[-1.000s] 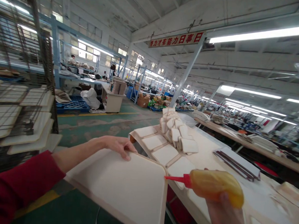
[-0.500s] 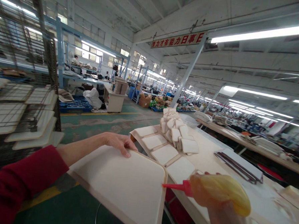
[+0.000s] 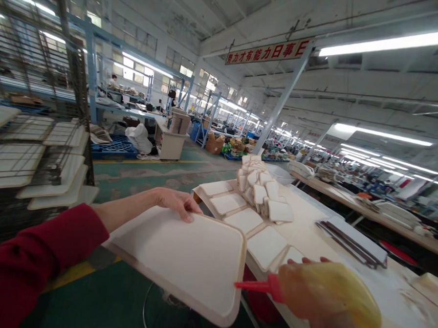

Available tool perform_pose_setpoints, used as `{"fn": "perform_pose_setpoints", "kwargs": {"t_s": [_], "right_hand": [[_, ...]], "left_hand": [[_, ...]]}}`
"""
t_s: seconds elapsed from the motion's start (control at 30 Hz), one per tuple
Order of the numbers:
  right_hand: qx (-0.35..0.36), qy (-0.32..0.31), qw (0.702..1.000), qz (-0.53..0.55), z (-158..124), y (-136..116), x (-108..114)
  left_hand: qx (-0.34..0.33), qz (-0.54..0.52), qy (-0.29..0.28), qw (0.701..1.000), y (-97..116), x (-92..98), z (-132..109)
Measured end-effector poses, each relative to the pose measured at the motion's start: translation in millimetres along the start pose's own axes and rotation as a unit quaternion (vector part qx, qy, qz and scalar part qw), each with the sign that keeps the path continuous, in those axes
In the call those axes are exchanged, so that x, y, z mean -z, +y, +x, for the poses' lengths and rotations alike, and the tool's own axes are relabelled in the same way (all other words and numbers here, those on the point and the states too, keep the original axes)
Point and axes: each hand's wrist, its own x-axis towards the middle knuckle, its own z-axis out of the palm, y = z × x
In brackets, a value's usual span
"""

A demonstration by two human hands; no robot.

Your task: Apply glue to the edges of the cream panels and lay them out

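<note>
Your left hand (image 3: 176, 202) grips the white panel's (image 3: 184, 257) far edge | your right hand (image 3: 328, 321) is wrapped around the glue bottle (image 3: 329, 294), red nozzle (image 3: 254, 285) at the panel's rim, beside the table (image 3: 311, 232)

It was a big factory hall w/ long workbenches (image 3: 347, 239), steel racks (image 3: 33, 125), strip lights (image 3: 387, 43), a red banner (image 3: 269, 51) overhead.
</note>
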Motion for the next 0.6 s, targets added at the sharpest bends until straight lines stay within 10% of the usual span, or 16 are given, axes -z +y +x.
{"fn": "perform_pose_setpoints", "kwargs": {"t_s": [0.13,0.3,0.43,0.6], "right_hand": [[-0.093,0.117,0.988,0.043,15,4,27],[-0.060,-0.057,0.995,0.047,5,1,18],[-0.029,-0.026,0.999,0.035,-11,-8,-10],[-0.077,0.045,0.995,0.052,8,5,21]], "left_hand": [[0.000,0.004,-0.012,1.000,-7,5.0,0],[-0.035,0.023,-0.078,0.996,-18,15.6,3],[-0.038,0.037,-0.071,0.996,-22,18.7,3],[-0.028,0.032,-0.048,0.998,-22,17.3,1]]}}
